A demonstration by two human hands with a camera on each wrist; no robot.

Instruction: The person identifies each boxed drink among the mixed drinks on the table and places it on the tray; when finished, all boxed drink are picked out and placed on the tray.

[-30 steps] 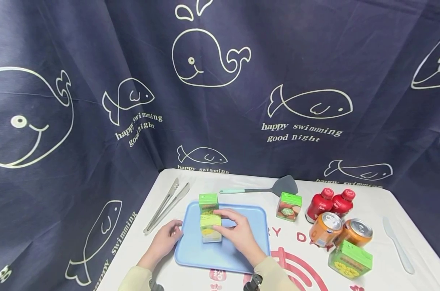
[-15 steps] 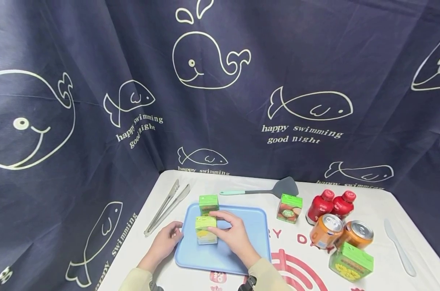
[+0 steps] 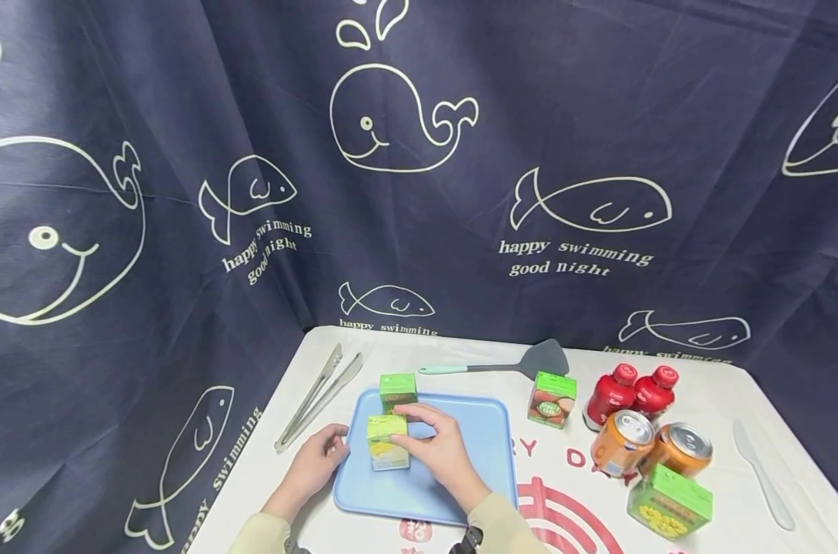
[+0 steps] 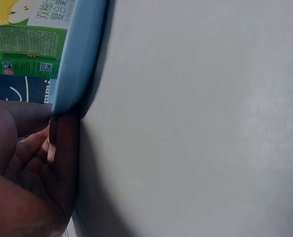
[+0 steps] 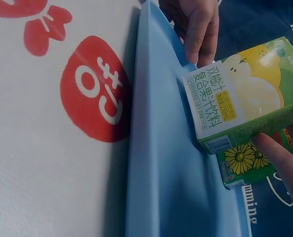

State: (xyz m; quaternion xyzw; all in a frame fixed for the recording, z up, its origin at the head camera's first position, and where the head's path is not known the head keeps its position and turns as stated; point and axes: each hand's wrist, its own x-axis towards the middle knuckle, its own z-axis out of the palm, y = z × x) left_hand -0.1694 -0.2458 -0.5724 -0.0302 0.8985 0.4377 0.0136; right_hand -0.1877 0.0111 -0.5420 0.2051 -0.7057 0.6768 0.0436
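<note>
My right hand [image 3: 442, 452] holds a yellow-green juice carton [image 3: 389, 448] upright over the left half of a blue tray [image 3: 484, 431], thumb and fingers on its sides. In the right wrist view the pear-printed juice carton [image 5: 238, 94] stands low, its base close over the tray floor. Behind it is a green carton [image 3: 398, 382] with yellow flowers, partly hidden by the held one. At the tray's left edge my left hand [image 3: 315, 462] pinches the rim; the left wrist view has the thumb [image 4: 30, 116] on the rim and the fingers beneath.
Metal tongs [image 3: 315, 400] lie left of the tray, a spatula [image 3: 488, 367] behind it. To the right stand a brown-green carton [image 3: 552, 400], two red bottles [image 3: 612, 392], two orange cans [image 3: 622, 442] and another green carton [image 3: 671, 504]. A knife [image 3: 765, 477] lies farthest right.
My right hand has moved left and slightly toward me with the juice carton, farther from the green carton behind it. My left hand stays at the tray's rim.
</note>
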